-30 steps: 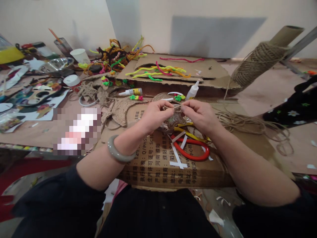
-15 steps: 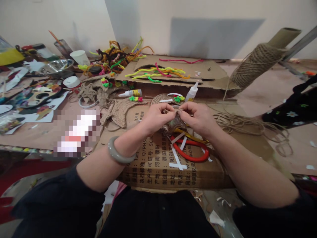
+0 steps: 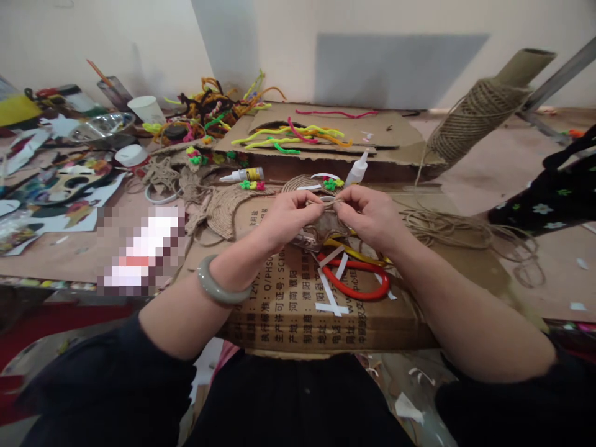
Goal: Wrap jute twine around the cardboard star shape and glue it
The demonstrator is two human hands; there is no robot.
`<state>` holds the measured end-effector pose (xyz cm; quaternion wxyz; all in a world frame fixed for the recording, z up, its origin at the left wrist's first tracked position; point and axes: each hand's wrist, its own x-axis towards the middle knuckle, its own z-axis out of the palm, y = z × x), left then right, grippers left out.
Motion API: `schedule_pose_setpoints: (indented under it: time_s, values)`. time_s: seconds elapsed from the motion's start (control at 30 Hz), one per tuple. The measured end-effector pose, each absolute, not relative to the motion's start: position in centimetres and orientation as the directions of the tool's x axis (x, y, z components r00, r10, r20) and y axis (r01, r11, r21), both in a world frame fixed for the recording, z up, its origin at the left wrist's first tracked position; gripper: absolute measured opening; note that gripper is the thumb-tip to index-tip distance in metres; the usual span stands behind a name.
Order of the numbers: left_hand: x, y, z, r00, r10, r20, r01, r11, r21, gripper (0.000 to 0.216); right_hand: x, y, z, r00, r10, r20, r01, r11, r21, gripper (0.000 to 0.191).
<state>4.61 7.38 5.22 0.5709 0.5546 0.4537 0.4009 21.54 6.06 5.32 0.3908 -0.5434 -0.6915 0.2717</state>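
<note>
My left hand (image 3: pixel 297 214) is closed in a pinch, and a thin strand of twine (image 3: pixel 329 205) shows at its fingertips. Opposite it, my right hand (image 3: pixel 367 214) pinches the same strand, so the two sets of fingertips nearly meet. Just beneath them hangs or rests a brown star-shaped piece (image 3: pixel 328 227) with a cord-like edge; the fingers hide its upper part. Red-handled scissors (image 3: pixel 358 293) lie below the hands, partly under white paper strips (image 3: pixel 331 292). Behind the fingers stands a white glue bottle (image 3: pixel 357 170), beside a twine-covered crescent (image 3: pixel 298 184).
A printed cardboard sheet (image 3: pixel 279 323) lies under the work. At right stand a large twine spool (image 3: pixel 479 115) and loose twine (image 3: pixel 447 231). Fuzzy coloured stems (image 3: pixel 298 133) lie on raised cardboard. Another glue bottle (image 3: pixel 242 175) and a twine crescent (image 3: pixel 226 214) lie left.
My hands have parted slightly, showing more of the strand between them. The star-shaped piece below is more exposed. The whole view has shifted a little.
</note>
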Motion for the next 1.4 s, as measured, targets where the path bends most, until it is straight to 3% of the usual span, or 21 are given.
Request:
schedule_pose_setpoints:
  time_s: [0.27,0.43,0.53,0.73,0.93,1.07,1.2,1.3,1.4]
  values:
    - [4.5,7.3,5.2,0.318,0.940,-0.127,0.039,0.120,0.992,0.013,21.6,6.1,5.5,-0.201,0.940,0.277,0.540,0.342,-0.769,0.014]
    - [4.3,7.5,5.0,0.284,0.958,-0.028,0.073,0.008,0.997,0.012,21.9,6.3,5.6,-0.260,0.929,0.262,0.521,0.363,-0.772,0.027]
    - [4.2,7.8,4.8,0.199,0.980,0.030,0.065,-0.043,0.997,0.011,22.2,6.4,5.6,-0.219,0.936,0.275,0.558,0.351,-0.752,0.034]
    - [4.1,8.1,4.9,0.049,0.995,0.083,0.013,-0.083,0.996,0.014,22.7,6.3,5.6,-0.040,0.932,0.360,0.646,0.299,-0.702,0.029]
    - [4.1,8.1,5.1,-0.015,0.995,0.096,0.019,-0.095,0.995,0.014,22.9,6.5,5.3,-0.253,0.839,0.481,0.772,0.475,-0.423,0.024]
    - [4.0,8.3,5.0,-0.055,0.993,0.100,-0.007,-0.101,0.995,0.016,23.1,6.6,5.2,-0.255,0.793,0.554,0.831,0.472,-0.293,0.026]
    - [3.7,8.7,5.1,-0.144,0.980,0.136,-0.062,-0.146,0.987,0.019,22.5,5.9,5.3,-0.190,0.833,0.520,0.777,0.451,-0.439,0.028]
    - [3.6,8.8,5.2,-0.174,0.976,0.134,-0.106,-0.154,0.982,0.022,21.5,5.3,5.1,-0.332,0.838,0.433,0.619,0.540,-0.570,0.026]
    - [3.6,8.7,5.2,-0.152,0.982,0.111,-0.143,-0.133,0.981,0.024,20.8,5.1,4.8,-0.359,0.805,0.472,0.522,0.592,-0.614,0.021]
